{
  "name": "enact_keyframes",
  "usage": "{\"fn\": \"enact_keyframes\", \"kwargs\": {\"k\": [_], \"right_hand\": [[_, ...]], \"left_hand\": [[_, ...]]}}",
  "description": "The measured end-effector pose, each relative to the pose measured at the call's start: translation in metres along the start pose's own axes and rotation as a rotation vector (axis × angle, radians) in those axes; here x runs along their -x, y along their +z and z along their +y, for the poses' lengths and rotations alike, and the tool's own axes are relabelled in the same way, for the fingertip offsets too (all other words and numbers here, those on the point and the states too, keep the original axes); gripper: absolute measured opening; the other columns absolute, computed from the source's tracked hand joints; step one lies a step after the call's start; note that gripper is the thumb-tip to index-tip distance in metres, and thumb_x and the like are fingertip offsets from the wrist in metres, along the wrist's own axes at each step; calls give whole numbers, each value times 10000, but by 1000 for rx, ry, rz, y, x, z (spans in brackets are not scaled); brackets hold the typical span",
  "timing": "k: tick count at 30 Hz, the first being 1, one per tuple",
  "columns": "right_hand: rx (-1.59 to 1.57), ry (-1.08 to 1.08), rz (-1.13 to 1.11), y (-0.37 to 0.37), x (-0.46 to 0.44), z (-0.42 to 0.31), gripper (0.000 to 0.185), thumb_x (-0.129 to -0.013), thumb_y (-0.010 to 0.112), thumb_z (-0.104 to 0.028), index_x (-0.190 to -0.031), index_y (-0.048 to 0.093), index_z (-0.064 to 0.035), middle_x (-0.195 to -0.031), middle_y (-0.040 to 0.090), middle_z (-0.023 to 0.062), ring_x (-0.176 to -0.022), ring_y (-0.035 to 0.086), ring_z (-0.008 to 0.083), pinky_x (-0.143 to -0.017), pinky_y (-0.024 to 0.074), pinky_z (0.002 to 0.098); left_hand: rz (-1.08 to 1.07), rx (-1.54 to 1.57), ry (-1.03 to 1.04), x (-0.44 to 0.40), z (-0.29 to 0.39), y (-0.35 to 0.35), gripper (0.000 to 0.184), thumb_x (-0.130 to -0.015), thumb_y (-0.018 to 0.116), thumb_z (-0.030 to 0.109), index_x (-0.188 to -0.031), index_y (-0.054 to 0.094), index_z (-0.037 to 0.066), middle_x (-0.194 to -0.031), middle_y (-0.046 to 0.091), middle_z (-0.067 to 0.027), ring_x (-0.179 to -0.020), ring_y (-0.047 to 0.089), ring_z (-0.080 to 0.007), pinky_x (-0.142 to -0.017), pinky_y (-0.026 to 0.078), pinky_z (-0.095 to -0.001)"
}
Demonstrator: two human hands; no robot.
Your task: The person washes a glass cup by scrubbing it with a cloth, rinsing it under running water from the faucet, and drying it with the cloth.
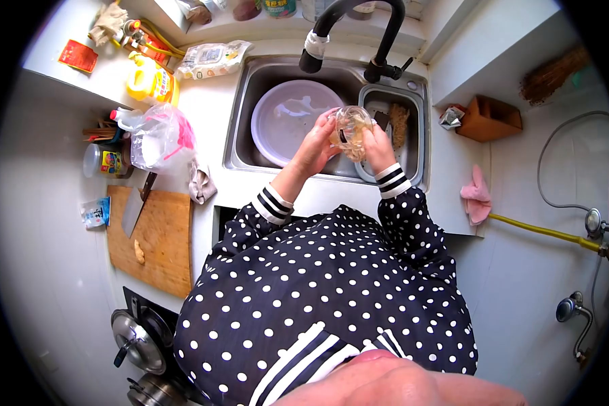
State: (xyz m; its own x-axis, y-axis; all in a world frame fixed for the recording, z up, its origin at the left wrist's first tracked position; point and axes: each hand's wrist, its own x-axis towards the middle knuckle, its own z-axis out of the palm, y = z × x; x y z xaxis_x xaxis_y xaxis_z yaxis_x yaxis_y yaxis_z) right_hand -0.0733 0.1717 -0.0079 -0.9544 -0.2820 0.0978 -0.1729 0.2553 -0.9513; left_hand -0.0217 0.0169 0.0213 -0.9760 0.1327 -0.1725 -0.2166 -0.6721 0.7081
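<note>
My left hand and my right hand are closed around a clear jar, one on each side. It looks like glass or clear plastic, and its round end faces up toward me. Something pale shows through its wall, too unclear to name. The jar is held over the divider of the steel sink. Below and left of it, a pale purple basin with some water sits in the larger bowl. The smaller bowl on the right holds a brown scrubber-like thing. Both palms are hidden.
A black faucet arches over the sink. To the left, a cleaver and a ginger-like piece lie on a wooden board. A plastic bag, yellow bottle and wipes pack stand nearby. A pink cloth lies right.
</note>
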Motion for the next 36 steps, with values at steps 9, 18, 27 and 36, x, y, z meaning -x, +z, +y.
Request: {"fn": "enact_keyframes", "kwargs": {"k": [9,18,27,36], "right_hand": [[5,81,-183,-11,-2,-20,349,-945,375,-275,-1019,554,15,-790,598,112,-715,564,199,-650,439,298],[327,-586,-115,-17,9,-93,480,-822,544,-146,-1279,403,-111,-1041,512,135,-949,522,291,-807,443,368],[751,-834,-589,-35,10,-91,563,-678,695,-271,-1166,502,-66,-1151,500,76,-1132,437,235,-930,408,329],[687,-396,-651,-2,11,-56,334,-669,635,-87,-954,504,26,-966,549,185,-921,553,323,-809,461,369]], "left_hand": [[124,515,-123,-9,-11,-1,406,-896,411,410,-992,560,44,-955,604,-101,-932,564,-232,-895,426,-395],[193,594,-242,-16,-19,-13,437,-870,406,431,-1025,546,46,-1014,580,-119,-957,546,-270,-852,443,-455],[36,411,-406,-11,-3,-14,409,-877,418,385,-1072,549,50,-1019,596,-108,-923,580,-243,-828,472,-427],[122,279,-446,-21,-9,-15,328,-828,516,310,-955,553,10,-882,622,-129,-780,613,-243,-730,512,-387]]}}
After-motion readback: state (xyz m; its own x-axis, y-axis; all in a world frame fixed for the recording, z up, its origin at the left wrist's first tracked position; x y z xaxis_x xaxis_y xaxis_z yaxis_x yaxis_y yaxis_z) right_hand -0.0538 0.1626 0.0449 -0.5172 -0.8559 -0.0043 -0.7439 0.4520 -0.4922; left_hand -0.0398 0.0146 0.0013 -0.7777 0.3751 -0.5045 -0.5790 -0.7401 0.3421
